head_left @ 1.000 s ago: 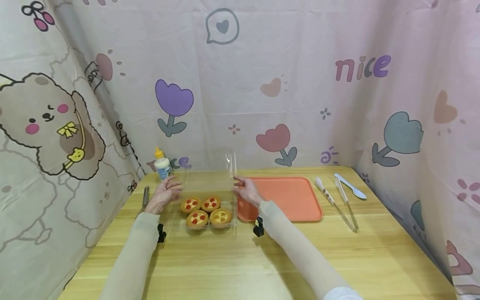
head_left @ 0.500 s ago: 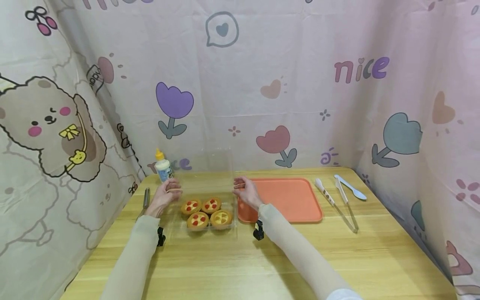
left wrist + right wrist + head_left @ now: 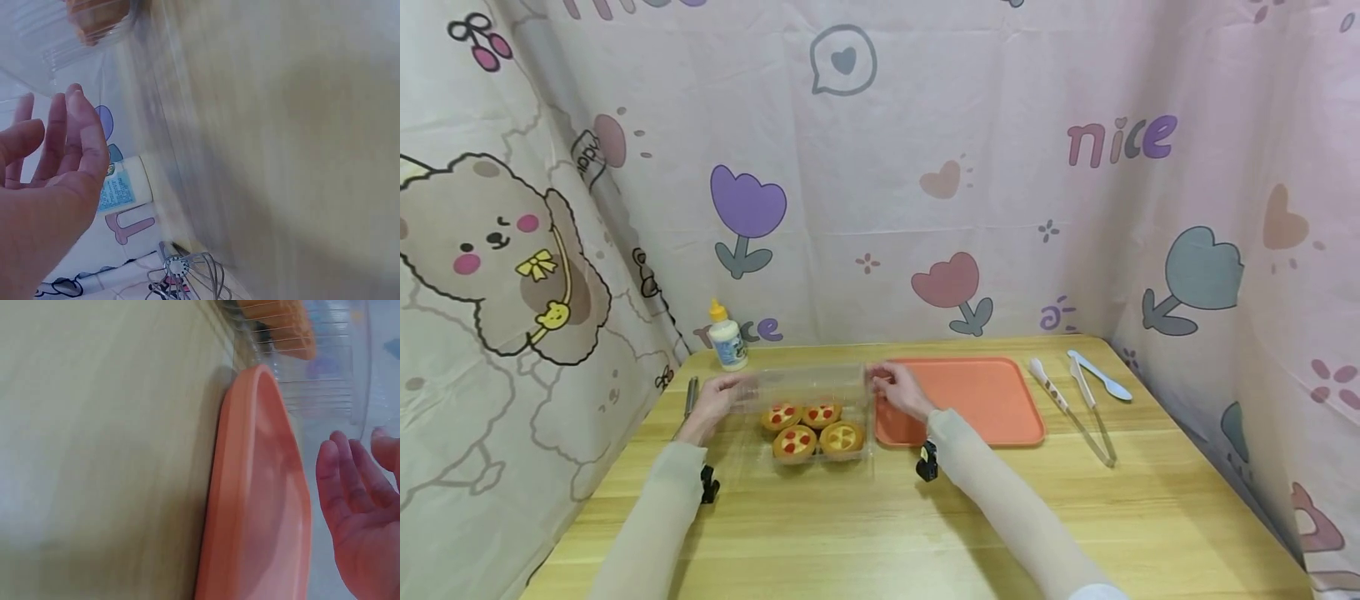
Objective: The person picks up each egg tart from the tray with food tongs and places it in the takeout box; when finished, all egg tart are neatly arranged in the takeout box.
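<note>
A clear plastic box (image 3: 874, 454) with several tarts (image 3: 795, 442) inside stands left of centre on the table. Its hinged clear lid (image 3: 812, 379) leans partway over the back of the tarts. My left hand (image 3: 711, 404) is at the lid's left edge; the left wrist view has its fingers loosely extended and the thumb apart from them. At the lid's right edge is my right hand (image 3: 902, 392). Its fingers (image 3: 331, 478) look nearly straight in the right wrist view, with the thumb close to the clear edge. Whether either hand touches the lid cannot be told exactly.
To the right of the box lies a coral tray (image 3: 962, 400). Metal tongs (image 3: 1082, 428) and a light blue spoon-like utensil (image 3: 1102, 377) are farther right. A yellow-capped bottle (image 3: 728, 343) stands behind my left hand, near a wire whisk (image 3: 194, 272).
The lid has swung down from nearly upright to a low tilt over the tarts. Both hands have moved slightly outward from the box; the tarts have stayed in place.
</note>
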`<state>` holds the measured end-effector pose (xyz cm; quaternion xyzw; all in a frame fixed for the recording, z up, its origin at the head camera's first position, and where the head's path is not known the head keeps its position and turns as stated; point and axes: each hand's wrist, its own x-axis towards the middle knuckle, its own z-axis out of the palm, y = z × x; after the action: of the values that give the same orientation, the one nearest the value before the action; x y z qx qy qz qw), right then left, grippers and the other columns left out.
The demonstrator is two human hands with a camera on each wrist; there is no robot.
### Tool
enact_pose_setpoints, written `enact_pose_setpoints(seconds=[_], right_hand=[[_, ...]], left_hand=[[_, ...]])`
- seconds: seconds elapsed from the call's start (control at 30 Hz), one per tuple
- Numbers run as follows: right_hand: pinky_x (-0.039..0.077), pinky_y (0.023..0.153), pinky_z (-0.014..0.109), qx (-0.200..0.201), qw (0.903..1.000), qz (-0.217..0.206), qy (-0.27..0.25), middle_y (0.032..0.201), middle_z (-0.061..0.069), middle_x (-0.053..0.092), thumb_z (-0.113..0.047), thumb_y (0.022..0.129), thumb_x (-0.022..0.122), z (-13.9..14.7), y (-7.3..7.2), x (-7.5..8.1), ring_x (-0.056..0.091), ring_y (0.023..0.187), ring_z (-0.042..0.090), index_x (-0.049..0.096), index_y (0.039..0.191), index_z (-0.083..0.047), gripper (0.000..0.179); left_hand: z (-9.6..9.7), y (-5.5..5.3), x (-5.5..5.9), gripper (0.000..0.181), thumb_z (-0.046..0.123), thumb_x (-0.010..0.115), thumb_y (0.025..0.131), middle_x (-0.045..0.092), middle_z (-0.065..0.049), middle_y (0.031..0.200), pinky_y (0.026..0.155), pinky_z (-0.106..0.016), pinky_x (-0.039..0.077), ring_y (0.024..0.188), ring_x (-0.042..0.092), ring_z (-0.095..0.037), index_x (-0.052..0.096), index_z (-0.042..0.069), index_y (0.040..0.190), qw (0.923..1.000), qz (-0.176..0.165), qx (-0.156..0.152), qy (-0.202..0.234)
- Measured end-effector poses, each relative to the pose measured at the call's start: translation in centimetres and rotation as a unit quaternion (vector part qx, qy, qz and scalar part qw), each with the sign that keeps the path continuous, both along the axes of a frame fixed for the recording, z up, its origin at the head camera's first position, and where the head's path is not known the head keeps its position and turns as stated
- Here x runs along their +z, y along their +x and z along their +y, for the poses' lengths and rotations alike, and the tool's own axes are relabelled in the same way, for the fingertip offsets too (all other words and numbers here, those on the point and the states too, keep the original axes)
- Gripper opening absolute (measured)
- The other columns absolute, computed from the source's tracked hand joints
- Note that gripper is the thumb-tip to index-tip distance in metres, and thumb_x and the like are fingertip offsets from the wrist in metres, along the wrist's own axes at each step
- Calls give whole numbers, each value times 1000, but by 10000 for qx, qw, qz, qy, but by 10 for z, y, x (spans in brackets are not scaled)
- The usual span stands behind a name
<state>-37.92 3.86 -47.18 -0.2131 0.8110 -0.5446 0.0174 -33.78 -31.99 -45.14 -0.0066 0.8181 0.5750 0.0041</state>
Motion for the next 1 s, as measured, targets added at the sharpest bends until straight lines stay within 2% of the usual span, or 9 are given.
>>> enact_pose_setpoints(seconds=[0.1,0.17,0.3,0.43,0.5,0.6,0.73,0.87,1.0], right_hand=[[58,86,44,296,9985,-324,-318,125,19,63,-7,103,46,4,3,1,65,103,35,58,134,-4,32],[57,90,46,479,9965,-495,-476,128,20,61,-9,105,43,5,5,2,63,106,37,56,136,-3,34],[56,89,51,695,9933,-694,-613,127,20,61,-21,107,40,8,7,1,64,105,36,53,138,-4,38],[58,85,47,749,9920,-849,-556,128,15,62,-32,105,47,11,11,0,67,98,26,51,140,-8,43],[59,84,46,798,9896,-1016,-633,130,16,60,-31,103,52,13,15,-1,67,93,22,48,142,-9,46],[59,84,45,862,9858,-1257,-703,134,15,57,-28,99,59,15,21,-3,66,92,20,44,146,-12,52],[59,83,42,926,9860,-1233,-627,136,13,55,-25,96,64,17,30,-4,67,93,23,41,148,-16,57],[60,80,43,1119,9822,-1325,-717,138,17,51,-19,95,65,19,39,-5,67,89,28,38,150,-16,61],[59,85,43,1041,9771,-1610,-918,140,17,48,-12,92,68,18,50,-5,65,95,23,38,150,-18,66]], left_hand=[[-2,7,1,51,30,46,105,52,-22,141,100,-41,53,107,65,-14,40,2,148,9996,-142,-240,93],[-4,12,1,54,31,45,105,48,-22,145,104,-45,49,109,63,-13,34,5,151,9984,-264,-439,243],[-8,19,1,54,26,42,106,38,-23,152,108,-49,45,126,55,-28,28,10,155,9952,-468,-729,449],[-11,23,3,52,21,35,107,30,-27,155,110,-49,43,136,42,-41,23,5,155,9930,-548,-938,471],[-11,26,4,53,24,36,108,27,-28,155,111,-50,41,138,39,-42,22,3,155,9914,-627,-1066,420],[-14,34,3,57,23,43,106,28,-28,155,111,-51,41,138,38,-43,23,1,154,9891,-677,-1262,349],[-18,44,-1,60,15,53,101,29,-28,154,107,-48,46,134,44,-39,26,1,153,9869,-608,-1450,353],[-22,56,-4,64,14,55,100,27,-28,155,105,-47,48,130,49,-29,23,1,154,9852,-622,-1553,380],[-25,66,-3,66,7,53,99,24,-31,155,104,-47,48,130,50,-28,19,0,155,9807,-619,-1773,536]])
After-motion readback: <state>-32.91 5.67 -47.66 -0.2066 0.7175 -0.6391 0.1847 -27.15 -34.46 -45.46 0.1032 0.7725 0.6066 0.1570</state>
